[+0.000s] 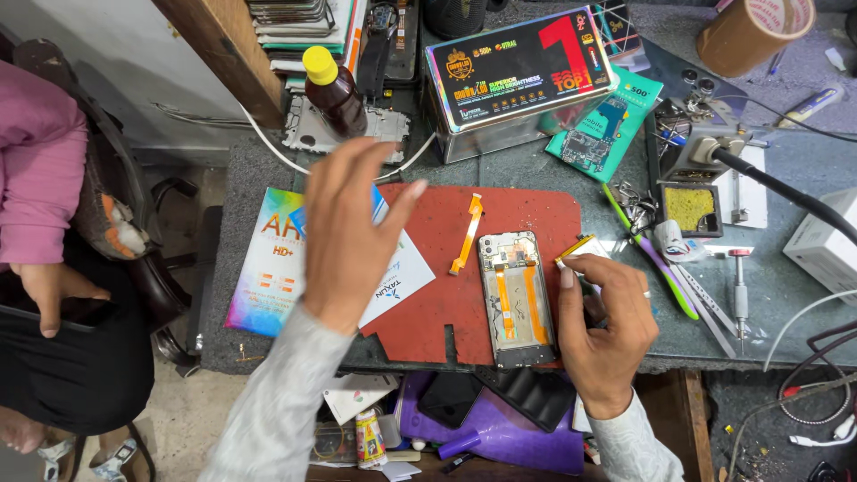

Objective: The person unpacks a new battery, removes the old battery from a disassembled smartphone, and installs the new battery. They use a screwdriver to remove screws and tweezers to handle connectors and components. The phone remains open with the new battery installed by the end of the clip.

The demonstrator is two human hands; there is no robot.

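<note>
An opened phone frame (515, 297) lies on a red mat (437, 286), its orange flex cables showing. A loose orange flex cable (468, 234) rests on the mat to its left. My right hand (607, 330) sits at the phone's right edge and pinches a small yellow-edged part (576, 248) between thumb and fingers. My left hand (348, 232) hovers with fingers spread above the mat's left end and a white card (406, 272), holding nothing.
A colourful box (518, 76), a brown bottle with yellow cap (335, 89), a green package (607, 125), a soldering stand with sponge (692, 205), tweezers and screwdriver (739, 290) crowd the table. A person in pink (45, 178) sits at left.
</note>
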